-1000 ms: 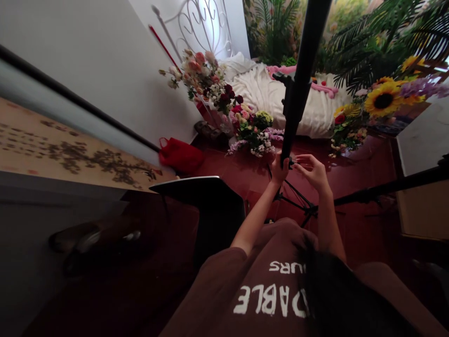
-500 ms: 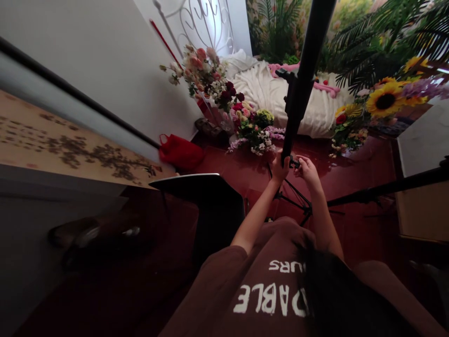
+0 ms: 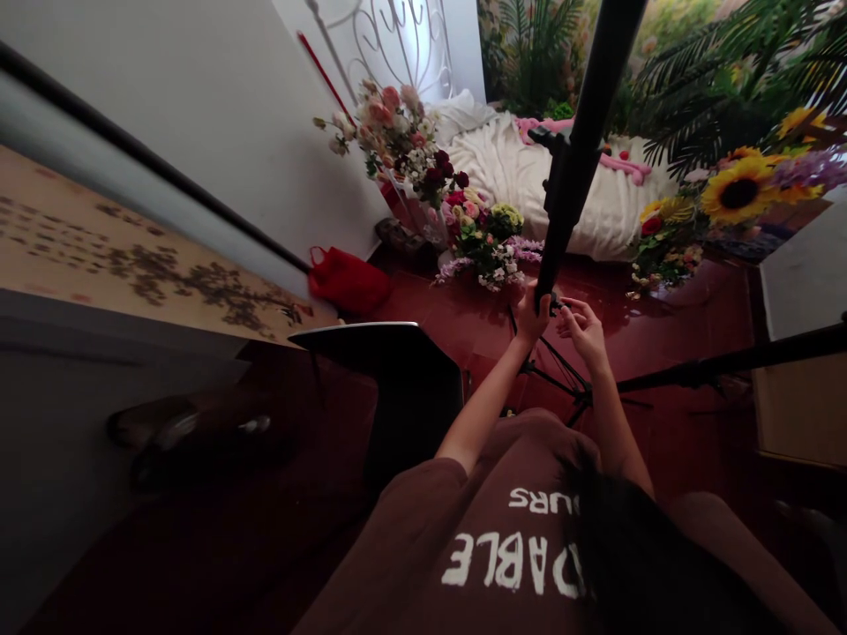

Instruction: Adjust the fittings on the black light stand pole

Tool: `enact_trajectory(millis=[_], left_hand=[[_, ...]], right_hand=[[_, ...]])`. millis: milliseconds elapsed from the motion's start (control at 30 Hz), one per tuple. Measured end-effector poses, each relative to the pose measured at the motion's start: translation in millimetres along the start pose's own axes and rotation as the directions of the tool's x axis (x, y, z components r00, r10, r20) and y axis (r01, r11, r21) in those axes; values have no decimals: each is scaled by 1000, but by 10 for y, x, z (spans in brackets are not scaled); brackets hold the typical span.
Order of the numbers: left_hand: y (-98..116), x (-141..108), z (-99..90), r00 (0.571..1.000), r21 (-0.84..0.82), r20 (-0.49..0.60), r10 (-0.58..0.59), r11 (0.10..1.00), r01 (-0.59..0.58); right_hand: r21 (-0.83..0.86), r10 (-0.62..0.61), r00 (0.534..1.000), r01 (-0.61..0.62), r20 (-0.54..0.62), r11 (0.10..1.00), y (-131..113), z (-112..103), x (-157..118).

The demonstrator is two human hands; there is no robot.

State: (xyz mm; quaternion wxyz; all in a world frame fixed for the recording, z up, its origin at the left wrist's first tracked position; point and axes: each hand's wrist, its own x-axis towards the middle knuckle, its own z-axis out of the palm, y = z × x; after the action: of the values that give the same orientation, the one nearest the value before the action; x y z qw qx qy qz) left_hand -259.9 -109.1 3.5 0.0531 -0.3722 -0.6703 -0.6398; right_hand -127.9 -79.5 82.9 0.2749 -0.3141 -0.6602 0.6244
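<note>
A black light stand (image 3: 574,168) rises in front of me and leans toward the upper right. My left hand (image 3: 531,316) is wrapped around its pole low down. Just right of the pole, my right hand (image 3: 582,331) has its thumb and fingers bent around a small black tightening knob (image 3: 554,305) that sticks out from the stand. The fingertips partly cover the knob. Higher up, another black knob (image 3: 543,137) juts from the pole. Thin tripod legs (image 3: 562,375) spread below my hands.
A dark panel with a pale edge (image 3: 416,370) stands left of my arms, near a red bag (image 3: 349,280). Artificial flowers (image 3: 490,234) and a cream-draped seat (image 3: 499,168) lie ahead. Sunflowers (image 3: 738,190) and another black pole (image 3: 734,360) are at right.
The view has shifted slightly, so the surroundings sit a little farther right. My left hand keeps its hold on the pole; the right hand's fingers have turned a little at the knob.
</note>
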Motion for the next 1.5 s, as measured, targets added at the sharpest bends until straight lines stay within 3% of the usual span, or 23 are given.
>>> enact_trajectory(millis=[133,300,433,533,667,767,900,1100,1167,1233,1333,1400,1500], left_hand=[[15,-9,-17,1000,10,15,-8,1000,8],[10,-19,-23,1000,-1,19,11,1000,-11],[6,-15,-20,1000,-12,24,15,1000,-15],[24,-7,-18,1000,-31,23,9,999,-9],[3,-42,-4,999,-61,28,-20,998,22],[-97,-164,18,999,-71,25,-46,996,48],[-252,-456,26,997,-50,22,-77,996,78],[-288,-967,-4,981,124,-17,-195,973,196],[-294,-1152,10,957,154,-46,-287,944,291],[-309,-1334,46,905,148,-24,-425,894,423],[-309,-1529,150,790,169,226,-570,822,544],[-260,-1566,267,725,188,416,-549,832,522],[-77,-1475,531,684,122,598,-418,891,438]], right_hand=[[-92,-69,995,63,-68,994,78,53,2],[-357,-136,962,44,-238,933,174,138,78],[-481,-196,947,51,-256,875,184,161,133],[-410,-179,955,69,-237,910,180,162,148],[-137,-99,982,78,-161,987,215,121,130],[-17,-32,995,30,-93,999,318,15,55],[-23,96,993,-98,-66,995,584,-255,-127],[-5,232,950,-238,-209,971,1017,-868,-418],[12,245,921,-254,-303,967,1112,-1107,-504],[38,248,882,-254,-400,966,1180,-1344,-583],[46,231,820,-244,-523,969,1237,-1643,-691],[12,205,794,-242,-572,970,1247,-1768,-758],[-12,199,761,-261,-618,965,1215,-1841,-862]])
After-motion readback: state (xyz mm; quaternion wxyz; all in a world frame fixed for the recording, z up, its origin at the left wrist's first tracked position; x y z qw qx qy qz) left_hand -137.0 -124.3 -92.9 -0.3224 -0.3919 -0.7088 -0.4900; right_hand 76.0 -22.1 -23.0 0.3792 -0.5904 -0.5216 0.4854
